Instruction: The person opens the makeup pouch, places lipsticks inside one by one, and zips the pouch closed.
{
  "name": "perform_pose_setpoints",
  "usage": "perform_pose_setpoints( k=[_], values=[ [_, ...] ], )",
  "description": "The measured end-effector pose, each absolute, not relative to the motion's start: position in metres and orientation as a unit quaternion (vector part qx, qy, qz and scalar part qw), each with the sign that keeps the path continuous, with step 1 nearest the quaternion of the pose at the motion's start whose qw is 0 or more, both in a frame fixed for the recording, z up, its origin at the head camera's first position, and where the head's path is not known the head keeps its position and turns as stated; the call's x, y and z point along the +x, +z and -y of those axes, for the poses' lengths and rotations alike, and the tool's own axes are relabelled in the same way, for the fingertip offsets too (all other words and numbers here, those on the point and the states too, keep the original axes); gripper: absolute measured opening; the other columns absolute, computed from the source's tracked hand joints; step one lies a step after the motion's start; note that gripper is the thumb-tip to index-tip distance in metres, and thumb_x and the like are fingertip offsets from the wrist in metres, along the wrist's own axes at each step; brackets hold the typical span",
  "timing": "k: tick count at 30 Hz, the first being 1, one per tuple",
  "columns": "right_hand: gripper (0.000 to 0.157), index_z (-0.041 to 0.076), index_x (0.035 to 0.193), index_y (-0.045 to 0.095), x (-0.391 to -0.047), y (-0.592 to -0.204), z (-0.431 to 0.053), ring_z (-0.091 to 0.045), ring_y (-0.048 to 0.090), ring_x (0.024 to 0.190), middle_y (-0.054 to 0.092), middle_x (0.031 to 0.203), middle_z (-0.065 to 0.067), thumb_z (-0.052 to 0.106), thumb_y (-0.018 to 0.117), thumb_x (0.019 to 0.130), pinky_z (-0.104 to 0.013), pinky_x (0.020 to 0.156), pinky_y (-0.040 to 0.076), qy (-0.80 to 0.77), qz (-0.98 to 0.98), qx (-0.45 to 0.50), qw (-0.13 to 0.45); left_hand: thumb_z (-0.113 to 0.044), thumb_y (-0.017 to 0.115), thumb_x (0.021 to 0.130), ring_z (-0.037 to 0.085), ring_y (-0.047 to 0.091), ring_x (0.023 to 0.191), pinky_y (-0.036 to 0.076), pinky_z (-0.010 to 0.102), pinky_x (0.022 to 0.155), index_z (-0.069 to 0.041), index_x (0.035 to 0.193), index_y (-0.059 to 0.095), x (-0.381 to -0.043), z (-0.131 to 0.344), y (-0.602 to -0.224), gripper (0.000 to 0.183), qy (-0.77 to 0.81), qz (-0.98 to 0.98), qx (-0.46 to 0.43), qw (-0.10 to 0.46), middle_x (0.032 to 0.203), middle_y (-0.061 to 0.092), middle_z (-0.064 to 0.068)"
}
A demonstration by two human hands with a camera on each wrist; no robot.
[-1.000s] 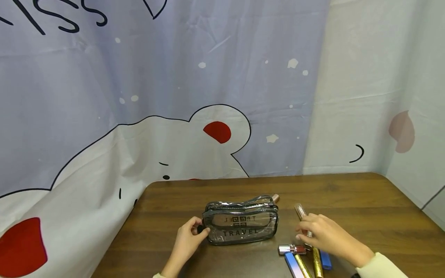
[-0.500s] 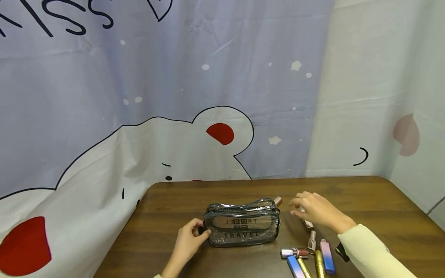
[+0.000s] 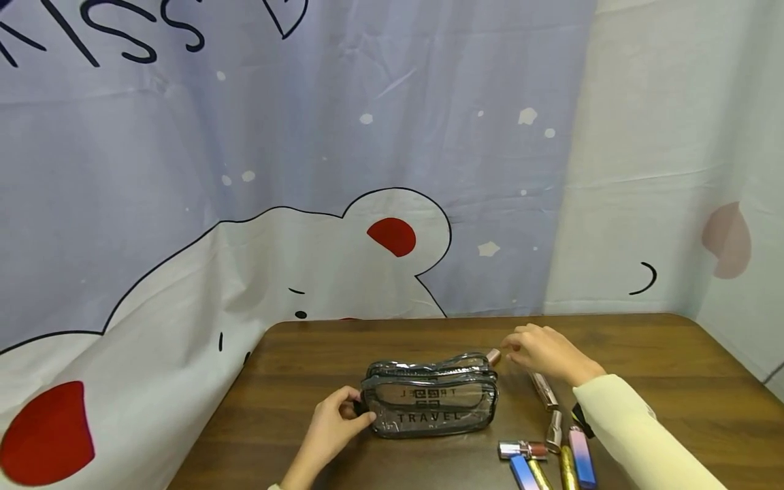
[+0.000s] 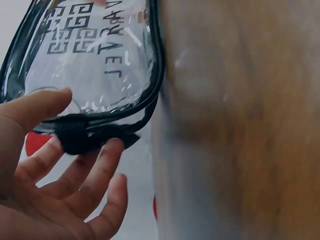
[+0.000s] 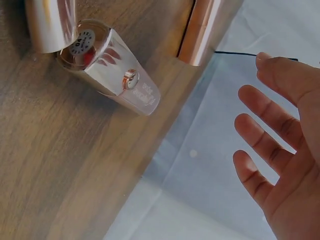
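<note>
A see-through travel pouch (image 3: 437,405) with black trim stands on the table. My left hand (image 3: 333,422) holds its left end; in the left wrist view the thumb lies over the clear side and the fingers are by the black end tab (image 4: 77,135). My right hand (image 3: 545,350) hovers over the table right of the pouch, fingers loosely bent and holding nothing. Nearest to it is a rose-gold tube (image 3: 493,356), partly hidden behind the pouch. Below the hand lies a clear and metallic lip gloss tube (image 3: 544,391), its label side seen in the right wrist view.
Several cosmetic tubes lie right of the pouch: a silver-and-red one (image 3: 523,450), a silver one (image 3: 554,432), a pink-and-blue one (image 3: 582,456), a blue one (image 3: 523,471) and gold ones (image 3: 568,469). A printed curtain (image 3: 306,136) hangs behind the table (image 3: 318,340).
My right hand has moved from above the tubes up and left, past the lip gloss tube, towards the rose-gold tube. The left hand keeps its hold on the pouch.
</note>
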State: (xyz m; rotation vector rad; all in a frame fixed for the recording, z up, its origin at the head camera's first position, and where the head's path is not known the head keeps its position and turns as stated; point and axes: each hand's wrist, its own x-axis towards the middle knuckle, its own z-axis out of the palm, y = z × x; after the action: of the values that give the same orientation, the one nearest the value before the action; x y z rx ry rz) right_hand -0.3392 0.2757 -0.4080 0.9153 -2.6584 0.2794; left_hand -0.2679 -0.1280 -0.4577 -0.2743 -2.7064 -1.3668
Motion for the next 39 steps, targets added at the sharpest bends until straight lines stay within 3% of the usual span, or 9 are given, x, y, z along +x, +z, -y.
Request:
perform_pose_setpoints(
  k=[7, 11, 16, 22, 29, 34, 39],
  values=[
    [0.015, 0.012, 0.097, 0.074, -0.348, -0.413, -0.272, -0.020, 0.063, 0.085, 0.068, 0.091, 0.002, 0.011, 0.073, 0.082, -0.039, 0.073, 0.051, 0.094, 0.928, 0.326, 0.155, -0.028, 0.076, 0.081, 0.019, 0.065, 0.090, 0.053, 0.031, 0.069, -0.010, 0.110, 0.063, -0.265, 0.143, -0.446, 0.037, -0.447, 0.886, -0.124, 0.002, 0.118, 0.061, 0.014],
    [0.015, 0.013, 0.098, 0.074, -0.351, -0.413, -0.269, -0.021, 0.063, 0.085, 0.068, 0.092, 0.001, 0.013, 0.073, 0.083, -0.039, 0.073, 0.051, 0.093, 0.926, 0.331, 0.157, -0.019, 0.069, 0.088, 0.025, 0.065, 0.096, 0.054, 0.034, 0.076, -0.009, 0.115, 0.061, -0.265, 0.147, -0.435, 0.030, -0.451, 0.880, -0.148, 0.005, 0.122, 0.060, 0.015],
    [0.016, 0.013, 0.099, 0.074, -0.354, -0.413, -0.265, -0.022, 0.063, 0.086, 0.068, 0.093, 0.000, 0.013, 0.072, 0.083, -0.040, 0.073, 0.051, 0.087, 0.927, 0.332, 0.151, -0.003, 0.062, 0.088, 0.023, 0.064, 0.099, 0.051, 0.027, 0.083, -0.009, 0.115, 0.062, -0.270, 0.142, -0.426, 0.027, -0.459, 0.877, -0.132, 0.059, 0.116, 0.065, 0.010],
    [0.017, 0.012, 0.100, 0.073, -0.357, -0.414, -0.263, -0.023, 0.063, 0.086, 0.068, 0.094, 0.000, 0.012, 0.072, 0.084, -0.041, 0.074, 0.051, 0.095, 0.930, 0.328, 0.139, -0.018, 0.061, 0.095, 0.016, 0.064, 0.096, 0.049, 0.026, 0.083, -0.016, 0.119, 0.064, -0.278, 0.134, -0.423, 0.025, -0.485, 0.860, -0.115, 0.104, 0.108, 0.070, 0.006],
    [0.019, 0.013, 0.101, 0.073, -0.362, -0.422, -0.262, -0.022, 0.062, 0.088, 0.067, 0.095, -0.001, 0.011, 0.072, 0.083, -0.041, 0.074, 0.051, 0.101, 0.934, 0.323, 0.117, -0.026, 0.061, 0.094, 0.016, 0.067, 0.095, 0.050, 0.022, 0.083, -0.018, 0.117, 0.068, -0.289, 0.127, -0.426, 0.025, -0.521, 0.840, -0.123, 0.093, 0.107, 0.072, 0.003],
    [0.018, 0.015, 0.101, 0.074, -0.367, -0.426, -0.259, -0.022, 0.060, 0.085, 0.066, 0.094, -0.002, 0.014, 0.072, 0.083, -0.041, 0.071, 0.050, 0.090, 0.935, 0.330, 0.097, -0.024, 0.063, 0.092, 0.015, 0.064, 0.102, 0.049, 0.022, 0.085, -0.016, 0.113, 0.071, -0.293, 0.125, -0.428, 0.023, -0.533, 0.831, -0.131, 0.084, 0.114, 0.070, 0.004],
    [0.021, 0.014, 0.103, 0.073, -0.371, -0.428, -0.257, -0.021, 0.059, 0.085, 0.065, 0.094, -0.002, 0.015, 0.073, 0.082, -0.041, 0.070, 0.050, 0.085, 0.938, 0.327, 0.083, -0.018, 0.065, 0.090, 0.012, 0.063, 0.098, 0.049, 0.021, 0.082, -0.013, 0.107, 0.073, -0.296, 0.123, -0.428, 0.019, -0.554, 0.818, -0.132, 0.078, 0.109, 0.071, 0.005]
  ],
)
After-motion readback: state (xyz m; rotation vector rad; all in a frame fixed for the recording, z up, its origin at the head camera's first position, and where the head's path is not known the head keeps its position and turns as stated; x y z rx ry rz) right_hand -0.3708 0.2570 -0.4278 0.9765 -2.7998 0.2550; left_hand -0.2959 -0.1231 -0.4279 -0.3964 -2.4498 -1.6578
